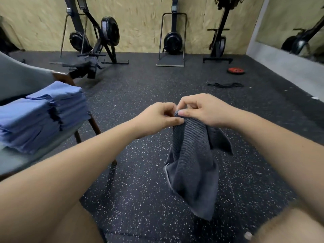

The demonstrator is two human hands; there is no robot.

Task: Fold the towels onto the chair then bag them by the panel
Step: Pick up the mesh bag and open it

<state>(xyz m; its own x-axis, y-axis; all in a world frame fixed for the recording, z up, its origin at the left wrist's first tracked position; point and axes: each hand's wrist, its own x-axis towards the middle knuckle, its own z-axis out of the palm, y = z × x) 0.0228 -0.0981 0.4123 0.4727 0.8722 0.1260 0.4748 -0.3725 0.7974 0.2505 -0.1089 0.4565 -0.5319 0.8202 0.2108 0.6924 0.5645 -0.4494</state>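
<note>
The grey ribbed towel hangs in mid-air in front of us, above the speckled black floor, bunched at its top edge where we pinch it with both hands. Our left hand and right hand touch each other there, each with thumb and fingertips closed on the cloth. To our left, well apart from it, a stack of folded blue towels rests on the chair, and rowing machines stand along the far wooden wall.
</note>
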